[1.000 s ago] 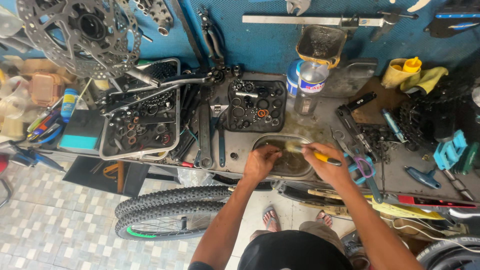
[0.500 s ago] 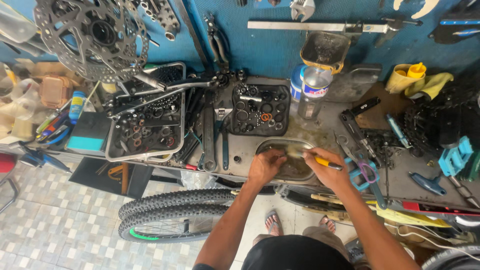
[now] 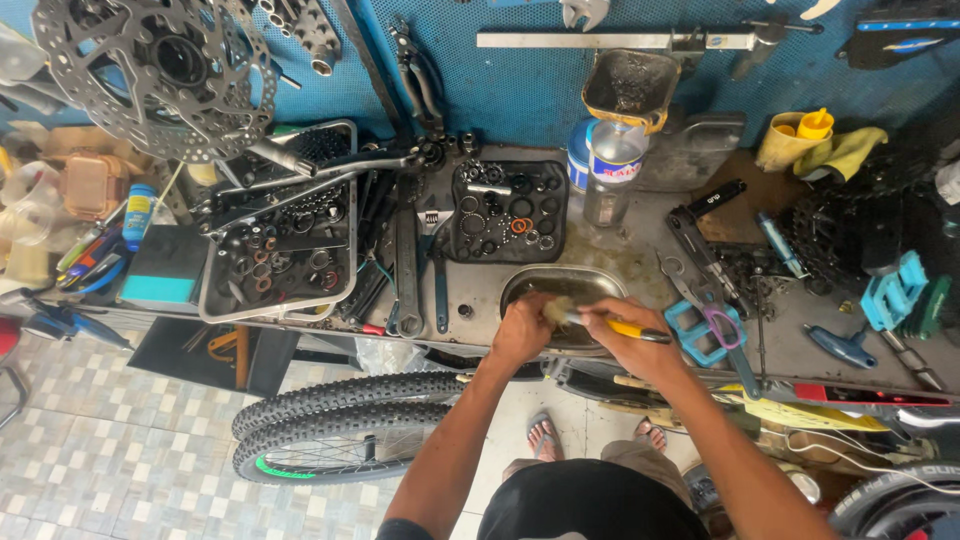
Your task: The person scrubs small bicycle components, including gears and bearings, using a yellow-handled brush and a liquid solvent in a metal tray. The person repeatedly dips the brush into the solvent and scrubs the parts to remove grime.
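- Brushwork over the shallow oval metal pan (image 3: 560, 285) looks like the step in hand — a small part being scrubbed clean, to judge by the pose.
- Right hand (image 3: 625, 335), at the pan's right rim, has its fingers clenched round a yellow-handled brush (image 3: 610, 325); the pale bristle end points left toward the other hand.
- Left hand (image 3: 520, 328), at the pan's near-left rim, is curled shut as if pinching something small; what it grips is hidden by the fingers, so I cannot tell.
- Next move, I judge, calls for turning the pinched piece to bring an unbrushed face to the bristles, low over the pan.
- Pan: dull steel, smooth, with dark greasy residue inside.
- Left of the pan — long flat steel wrenches (image 3: 410, 270) and a wire-edged grey tray of black rings and bearings (image 3: 285, 250) on the stained table (image 3: 640, 235).
- Behind the pan, a clear plastic bottle (image 3: 605, 170).
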